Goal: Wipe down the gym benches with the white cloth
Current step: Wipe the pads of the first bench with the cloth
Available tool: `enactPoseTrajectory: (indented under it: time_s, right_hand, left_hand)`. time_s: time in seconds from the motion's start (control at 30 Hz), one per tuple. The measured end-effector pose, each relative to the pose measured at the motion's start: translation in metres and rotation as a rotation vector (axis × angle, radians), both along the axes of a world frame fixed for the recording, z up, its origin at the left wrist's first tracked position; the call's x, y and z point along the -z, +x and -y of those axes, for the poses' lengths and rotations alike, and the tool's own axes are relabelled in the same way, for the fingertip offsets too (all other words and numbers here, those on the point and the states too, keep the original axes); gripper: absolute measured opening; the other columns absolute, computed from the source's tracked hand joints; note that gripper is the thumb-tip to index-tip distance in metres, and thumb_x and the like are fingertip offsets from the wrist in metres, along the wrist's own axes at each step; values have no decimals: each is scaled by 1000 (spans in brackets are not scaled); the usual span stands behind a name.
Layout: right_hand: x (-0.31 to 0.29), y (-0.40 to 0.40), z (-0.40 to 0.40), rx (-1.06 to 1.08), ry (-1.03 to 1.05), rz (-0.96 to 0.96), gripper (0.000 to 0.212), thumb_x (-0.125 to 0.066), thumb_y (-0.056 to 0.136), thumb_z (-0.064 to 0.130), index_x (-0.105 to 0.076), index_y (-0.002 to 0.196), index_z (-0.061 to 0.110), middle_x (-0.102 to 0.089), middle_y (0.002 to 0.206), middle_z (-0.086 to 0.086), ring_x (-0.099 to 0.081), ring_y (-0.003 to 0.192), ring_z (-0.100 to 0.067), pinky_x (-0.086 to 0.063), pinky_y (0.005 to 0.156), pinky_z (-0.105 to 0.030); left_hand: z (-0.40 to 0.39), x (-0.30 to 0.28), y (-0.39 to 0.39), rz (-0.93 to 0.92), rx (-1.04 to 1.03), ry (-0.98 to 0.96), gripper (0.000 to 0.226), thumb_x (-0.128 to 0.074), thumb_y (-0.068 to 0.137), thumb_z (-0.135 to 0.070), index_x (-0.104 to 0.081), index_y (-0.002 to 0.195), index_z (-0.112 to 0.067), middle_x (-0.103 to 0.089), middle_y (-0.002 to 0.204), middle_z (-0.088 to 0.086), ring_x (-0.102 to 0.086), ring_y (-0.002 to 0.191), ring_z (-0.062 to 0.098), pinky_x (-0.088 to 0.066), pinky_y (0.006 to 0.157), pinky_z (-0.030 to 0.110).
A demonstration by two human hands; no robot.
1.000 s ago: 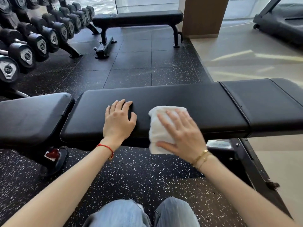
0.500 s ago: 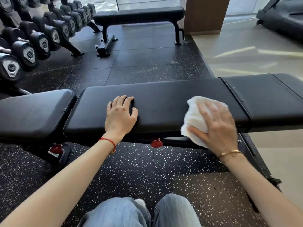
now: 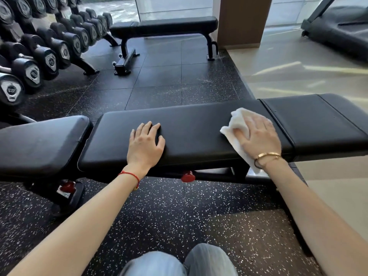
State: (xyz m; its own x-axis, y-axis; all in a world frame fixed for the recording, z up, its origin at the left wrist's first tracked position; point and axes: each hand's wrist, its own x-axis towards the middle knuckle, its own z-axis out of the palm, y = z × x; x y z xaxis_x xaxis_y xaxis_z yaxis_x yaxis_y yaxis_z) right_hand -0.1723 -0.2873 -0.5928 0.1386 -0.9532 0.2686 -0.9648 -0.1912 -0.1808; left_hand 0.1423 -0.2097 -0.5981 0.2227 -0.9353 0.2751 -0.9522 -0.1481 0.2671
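The white cloth (image 3: pixel 238 124) lies bunched on the black padded surface (image 3: pixel 195 132) of the near gym bench, near the seam at its right end, part hanging over the front edge. The right hand (image 3: pixel 258 136) presses it flat-fingered, released. The left hand (image 3: pixel 146 145) rests open on the pad. Dumbbells (image 3: pixel 49 54) line the rack behind.

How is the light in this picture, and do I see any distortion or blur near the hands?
Head view: daylight from the windows puts bright streaks on the pale floor and a soft sheen on the near bench; the wide lens bows that bench and stretches the forearms; the right hand and white cloth look slightly soft, the left hand sharper.
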Motion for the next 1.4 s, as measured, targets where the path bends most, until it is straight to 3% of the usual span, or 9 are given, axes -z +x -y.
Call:
enactPoseTrajectory:
  time_s: [0.13, 0.3, 0.4, 0.5, 0.83, 0.97, 1.1, 1.3, 1.4]
  right_hand:
    - [-14, 25, 15, -103, 126, -50, 66, -33, 97, 56, -22, 154, 25, -24, 159, -9, -15, 146, -29, -5, 121, -41]
    - [-12, 23, 8, -304, 78, 49, 71, -28, 90, 56, -42, 147, 16, -43, 151, -4, -32, 142, -27, -21, 119, -39]
    - [-5, 9, 11, -327, 71, 101, 55, -47, 93, 42, -49, 142, 18, -50, 146, 0, -40, 138, -23, -34, 113, -41]
    - [-9, -2, 8, -346, 16, 90, 53, -47, 93, 39, -50, 140, 16, -53, 143, -3, -43, 136, -22, -29, 115, -35]
    - [-1, -85, -27, 183, 36, -75, 87, -17, 87, 71, -24, 153, 16, -34, 154, -7, -25, 144, -27, -2, 121, -35]
    - [-8, -105, 29, 102, 181, -68, 98, -5, 80, 77, -12, 156, 14, -16, 162, -9, -8, 150, -24, 1, 123, -39]
    - [-10, -98, 98, -51, 278, -109, 83, -21, 93, 68, -2, 157, 18, -4, 164, -8, 1, 151, -26, 4, 122, -42]
    - [0, -132, 46, -417, 85, -103, 74, -22, 94, 63, -12, 156, 24, -17, 162, -2, -10, 150, -22, -11, 122, -43]
    - [2, -178, 49, -387, 98, -77, 74, -17, 93, 64, -19, 155, 25, -19, 162, -1, -11, 150, -19, -8, 122, -40]
  left_hand:
    - [6, -3, -2, 2, -4, 36, 49, -45, 97, -29, -44, 145, -15, -39, 153, 12, -27, 145, 29, -15, 121, 48]
    - [23, -14, -41, -58, 68, 15, 54, -38, 93, -26, -42, 146, -16, -37, 154, 9, -23, 146, 26, -8, 121, 52]
    - [37, -19, -81, -59, 200, 14, 54, -38, 96, -28, -37, 149, -17, -33, 157, 8, -19, 148, 25, -5, 122, 51]
    - [53, -22, -114, -91, 278, 38, 63, -22, 91, -34, -36, 150, -17, -33, 157, 8, -19, 149, 24, -3, 122, 52]
    - [71, -14, -177, -113, 274, 119, 70, -12, 89, -39, -29, 153, -17, -26, 160, 11, -13, 150, 28, 0, 121, 53]
    - [74, -12, -207, -61, 201, 152, 59, -20, 100, -39, -23, 155, -19, -17, 162, 18, -5, 150, 38, 0, 121, 55]
    - [77, -5, -220, 3, 113, 148, 59, -30, 100, -41, -22, 155, -21, -15, 161, 18, -4, 149, 39, 0, 121, 54]
    - [78, -4, -218, 8, 74, 104, 63, -26, 91, -48, -35, 150, -25, -29, 157, 13, -17, 148, 35, -10, 122, 50]
    - [77, -4, -219, 5, 58, 92, 64, -27, 89, -49, -38, 148, -27, -33, 156, 12, -20, 147, 34, -11, 122, 48]
